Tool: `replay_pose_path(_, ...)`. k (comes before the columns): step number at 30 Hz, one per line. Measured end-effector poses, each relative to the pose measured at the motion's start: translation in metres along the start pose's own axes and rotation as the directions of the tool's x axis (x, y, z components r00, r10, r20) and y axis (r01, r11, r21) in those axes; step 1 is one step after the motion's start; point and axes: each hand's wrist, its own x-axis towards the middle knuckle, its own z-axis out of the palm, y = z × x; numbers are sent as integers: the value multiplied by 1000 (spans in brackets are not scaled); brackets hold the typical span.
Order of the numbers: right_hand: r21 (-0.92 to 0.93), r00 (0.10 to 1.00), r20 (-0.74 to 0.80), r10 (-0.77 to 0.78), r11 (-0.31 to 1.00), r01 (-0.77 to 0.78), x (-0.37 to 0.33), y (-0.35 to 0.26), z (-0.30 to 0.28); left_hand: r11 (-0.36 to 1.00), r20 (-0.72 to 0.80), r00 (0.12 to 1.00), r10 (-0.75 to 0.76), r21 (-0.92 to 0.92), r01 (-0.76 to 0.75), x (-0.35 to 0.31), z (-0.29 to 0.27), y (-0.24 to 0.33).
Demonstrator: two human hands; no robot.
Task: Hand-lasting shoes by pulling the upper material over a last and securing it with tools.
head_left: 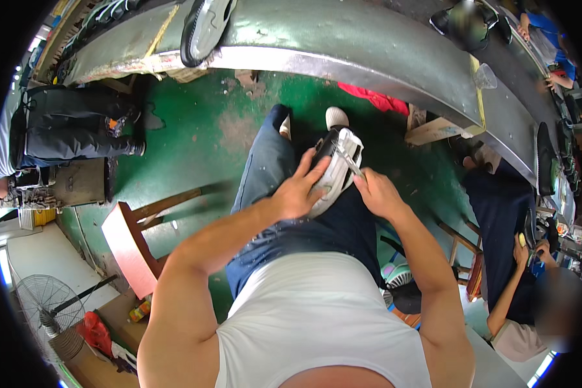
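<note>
A black-and-white shoe rests over my lap, with its white side turned up. My left hand is closed round the shoe's near left side, steadying it with the fingers across its edge. In my right hand is a slim silver metal tool, gripped near its lower end. The tool's far tip touches the white part of the shoe or lies just over it; I cannot tell which. What kind of tool it is does not show clearly.
Ahead runs a long metal bench, with a grey shoe at its near edge. A wooden stool stands at left, a wire fan farther down. Co-workers sit at both sides; one person's hand is at far right.
</note>
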Motion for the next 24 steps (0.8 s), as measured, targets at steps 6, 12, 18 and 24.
replay_pose_path(6,746,950,-129,286,659,-97,-57,-4,45,918,251,894,-371,-50,395,2,-33,24)
replay_pose_path(12,944,890,-139,434,330,-14,-81,9,76,997,-168,984,58,66,-47,27,-121,73)
replay_pose_path(18,910,853,-112,510,398,-118,-81,5,59,800,-248,943,222,-507,-322,71,-134,103)
replay_pose_path(24,686,900,43,434,642,-343,-80,4,22,837,148,946,-287,-442,323,104,-35,-10)
